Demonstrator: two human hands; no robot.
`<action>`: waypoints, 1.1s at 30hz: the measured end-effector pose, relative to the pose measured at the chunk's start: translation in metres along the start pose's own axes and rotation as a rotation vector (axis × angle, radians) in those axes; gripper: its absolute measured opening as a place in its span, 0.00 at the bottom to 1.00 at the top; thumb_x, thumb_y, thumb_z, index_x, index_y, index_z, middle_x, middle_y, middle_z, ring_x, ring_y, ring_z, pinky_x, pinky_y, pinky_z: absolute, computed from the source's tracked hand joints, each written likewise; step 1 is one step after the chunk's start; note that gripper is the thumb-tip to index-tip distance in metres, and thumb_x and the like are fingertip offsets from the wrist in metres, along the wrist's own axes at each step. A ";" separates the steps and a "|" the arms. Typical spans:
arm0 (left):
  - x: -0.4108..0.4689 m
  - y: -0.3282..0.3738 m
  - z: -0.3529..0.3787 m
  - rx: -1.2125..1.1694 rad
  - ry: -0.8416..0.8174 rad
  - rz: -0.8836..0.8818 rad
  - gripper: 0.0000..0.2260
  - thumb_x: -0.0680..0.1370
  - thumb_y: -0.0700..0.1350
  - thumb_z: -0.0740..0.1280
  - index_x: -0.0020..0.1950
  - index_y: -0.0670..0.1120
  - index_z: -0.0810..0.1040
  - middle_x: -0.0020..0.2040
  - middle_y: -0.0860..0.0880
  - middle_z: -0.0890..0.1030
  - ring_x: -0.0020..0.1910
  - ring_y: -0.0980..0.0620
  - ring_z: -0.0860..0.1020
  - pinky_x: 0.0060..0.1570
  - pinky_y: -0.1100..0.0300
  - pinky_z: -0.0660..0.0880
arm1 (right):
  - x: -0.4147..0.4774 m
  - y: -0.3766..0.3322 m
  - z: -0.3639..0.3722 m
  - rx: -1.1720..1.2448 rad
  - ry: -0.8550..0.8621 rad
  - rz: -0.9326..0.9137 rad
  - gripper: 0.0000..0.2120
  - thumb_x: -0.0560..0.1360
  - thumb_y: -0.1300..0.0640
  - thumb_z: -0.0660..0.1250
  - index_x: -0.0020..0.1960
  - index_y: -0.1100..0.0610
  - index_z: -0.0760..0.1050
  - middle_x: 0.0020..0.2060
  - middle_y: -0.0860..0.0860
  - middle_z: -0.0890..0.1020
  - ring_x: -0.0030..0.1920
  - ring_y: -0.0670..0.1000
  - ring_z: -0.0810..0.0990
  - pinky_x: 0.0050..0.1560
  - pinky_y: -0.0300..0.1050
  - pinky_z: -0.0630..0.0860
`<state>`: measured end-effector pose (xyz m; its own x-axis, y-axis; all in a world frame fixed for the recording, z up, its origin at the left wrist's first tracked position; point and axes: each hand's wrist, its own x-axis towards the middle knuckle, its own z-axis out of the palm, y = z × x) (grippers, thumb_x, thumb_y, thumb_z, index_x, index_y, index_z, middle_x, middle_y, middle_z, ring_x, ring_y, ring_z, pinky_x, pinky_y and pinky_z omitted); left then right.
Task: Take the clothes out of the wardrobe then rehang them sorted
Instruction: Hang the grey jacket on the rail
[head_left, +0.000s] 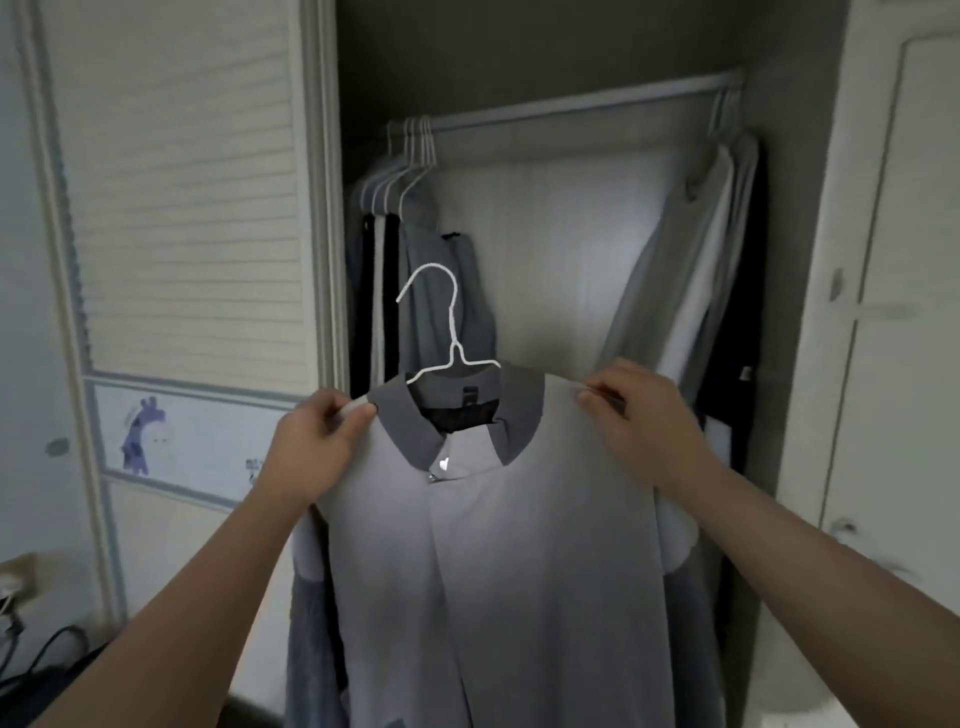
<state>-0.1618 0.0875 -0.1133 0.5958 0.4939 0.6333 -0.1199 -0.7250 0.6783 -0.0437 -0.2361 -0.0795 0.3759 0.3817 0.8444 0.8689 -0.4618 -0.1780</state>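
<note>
Left hand (322, 436), 8 o'clock; right hand (634, 415), 4 o'clock: forearms outstretched, fingers and thumb pinching shirt (498, 571) shoulders.

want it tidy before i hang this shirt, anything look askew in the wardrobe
The pale garments at the right end of the rail slant leftward instead of hanging straight; nothing else stands out.

Open rail (571, 105) between left clothes (415, 249), right clothes (691, 270)

Light grey shirt (509, 571), darker grey collar (410, 431), white hanger (447, 332).
</note>
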 end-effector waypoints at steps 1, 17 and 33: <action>0.017 0.008 0.010 -0.015 -0.006 0.024 0.11 0.79 0.51 0.69 0.42 0.45 0.76 0.37 0.48 0.79 0.40 0.51 0.77 0.38 0.58 0.70 | 0.012 0.008 -0.007 -0.022 0.021 -0.007 0.09 0.78 0.57 0.67 0.39 0.54 0.75 0.34 0.42 0.71 0.37 0.46 0.72 0.38 0.43 0.66; 0.261 0.156 0.170 -0.113 0.009 0.344 0.13 0.83 0.50 0.61 0.39 0.50 0.67 0.39 0.49 0.74 0.46 0.44 0.74 0.44 0.53 0.64 | 0.179 0.069 -0.114 -0.399 0.168 0.080 0.08 0.79 0.52 0.63 0.44 0.54 0.76 0.40 0.48 0.77 0.43 0.52 0.76 0.39 0.47 0.71; 0.419 0.214 0.270 -0.458 -0.016 0.414 0.11 0.82 0.45 0.61 0.43 0.42 0.73 0.42 0.44 0.78 0.43 0.45 0.74 0.39 0.55 0.63 | 0.312 0.068 -0.103 -0.570 0.149 0.318 0.08 0.74 0.52 0.63 0.41 0.55 0.77 0.42 0.55 0.82 0.45 0.57 0.80 0.42 0.43 0.73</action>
<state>0.2766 0.0105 0.1967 0.4381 0.2058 0.8751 -0.6708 -0.5732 0.4706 0.0994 -0.2313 0.2237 0.5017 0.0614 0.8629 0.4020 -0.8998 -0.1697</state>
